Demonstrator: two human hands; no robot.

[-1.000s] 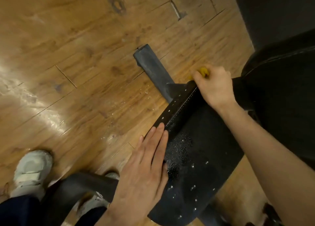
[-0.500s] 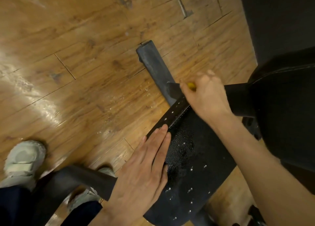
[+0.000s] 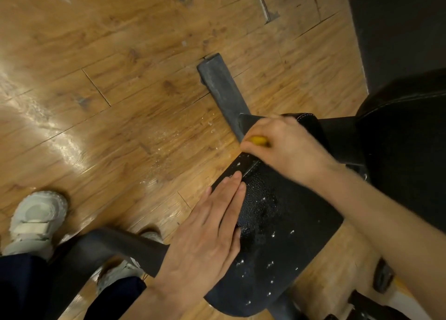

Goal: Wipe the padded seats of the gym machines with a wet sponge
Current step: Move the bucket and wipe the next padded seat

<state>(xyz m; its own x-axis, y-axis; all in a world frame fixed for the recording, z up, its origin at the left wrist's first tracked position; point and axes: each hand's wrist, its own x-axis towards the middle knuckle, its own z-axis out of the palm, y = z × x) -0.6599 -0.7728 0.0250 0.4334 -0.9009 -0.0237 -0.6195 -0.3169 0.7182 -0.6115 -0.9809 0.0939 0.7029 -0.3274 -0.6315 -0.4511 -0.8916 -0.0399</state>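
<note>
- Wooden plank flooring [image 3: 120, 83] is running under the whole scene, glare streaking its left side and pale specks lying near the machine.
- Padded seat [image 3: 284, 235], one in full view: black, beaded with water droplets, its long axis running from the lower middle of the head view up toward the upper right, where it is narrowing.
- Sponge [image 3: 258, 140], one: yellow, only a sliver showing, sitting at the seat's far narrow end, right at its left edge.
- Right hand [image 3: 287, 148]: fingers curled and clamped round the sponge, pressing it onto the seat's far end; this is the working hand and the one nearer that end.
- Left hand [image 3: 207, 232]: lying flat on the seat's left edge, fingers straight and held together, tips pointing along the long axis toward the sponge, which is lying just beyond them.
- Judgement: the wet middle of the seat is lying between the sponge and the person, so the next stroke would be coming back along the long axis, beside the flat hand.
- Second pad [image 3: 405, 150], one: black, stitched, rising at the right edge.
- Steel base bar [image 3: 220, 90], one: dark, lying on the floor beyond the seat.
- Curved tube [image 3: 103, 249], one: dark, crossing the lower left.
- Shoes [image 3: 36, 220], two: pale, the second half hidden behind the tube.
</note>
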